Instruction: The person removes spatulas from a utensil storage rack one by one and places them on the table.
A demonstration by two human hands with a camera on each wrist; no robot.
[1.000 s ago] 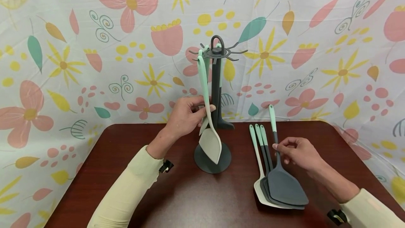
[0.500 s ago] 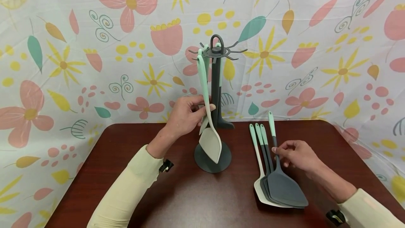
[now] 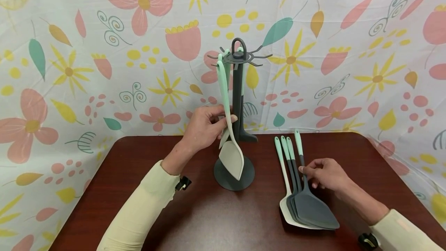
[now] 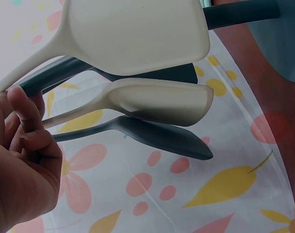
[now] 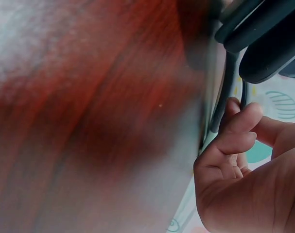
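Note:
A dark utensil rack (image 3: 238, 56) stands on a round base, its hooked arms fanned out at the top. From its front left hook hangs a cream turner (image 3: 232, 160) with a mint handle; my left hand (image 3: 203, 129) holds its shaft between thumb and fingers. Behind it, a cream utensil (image 4: 162, 101) and a dark one (image 4: 166, 138) hang too. At right, my right hand (image 3: 327, 174) pinches the shaft of a dark grey turner (image 3: 315, 209). That turner's blade lies over a stack of dark turners, with a cream turner (image 3: 286, 214) at the bottom.
The brown table (image 3: 209, 224) runs back to a flowered cloth (image 3: 139, 69) hung behind it. A dark utensil with a bent foot (image 3: 248, 137) hangs at the rack's back right. Several arms on the rack's right side stick out toward the cloth.
My right hand has lowered the dark grey turner's handle and come slightly nearer, so its tip sits closer to the other handles. The left hand keeps its hold on the cream turner.

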